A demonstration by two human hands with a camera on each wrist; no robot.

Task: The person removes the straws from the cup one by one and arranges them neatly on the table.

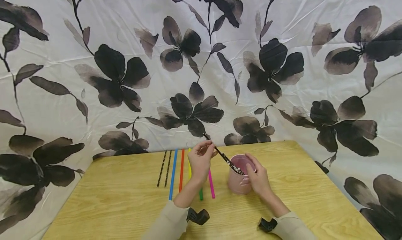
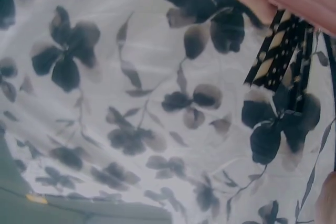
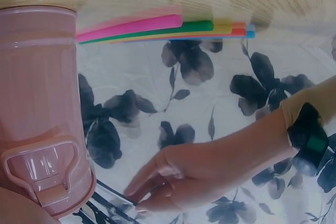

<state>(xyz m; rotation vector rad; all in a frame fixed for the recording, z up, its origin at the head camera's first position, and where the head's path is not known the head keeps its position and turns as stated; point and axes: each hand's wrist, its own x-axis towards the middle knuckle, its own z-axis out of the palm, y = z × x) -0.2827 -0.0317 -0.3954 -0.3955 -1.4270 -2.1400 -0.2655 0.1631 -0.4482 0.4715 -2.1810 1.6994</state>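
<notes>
My left hand point(image 1: 200, 159) pinches a thin black straw point(image 1: 217, 150) near its upper end, up and left of the pink canister point(image 1: 237, 182). The straw slants down toward the canister's mouth. Several black patterned straws point(image 2: 275, 51) stick out past the rim, some with white dots and one with pale stripes. My right hand point(image 1: 259, 177) grips the canister at its right side, with thumb and fingers around the rim. A loop-shaped clasp point(image 3: 73, 161) shows on the canister's wall in the right wrist view.
On the wooden table point(image 1: 119, 191), left of the canister, lie two black patterned straws point(image 1: 161, 168), a blue straw point(image 1: 173, 173), a red straw point(image 1: 181, 170), a yellow straw point(image 1: 190, 163), a green straw point(image 1: 201, 194) and a pink straw point(image 1: 211, 186). A floral cloth point(image 1: 220, 76) hangs behind.
</notes>
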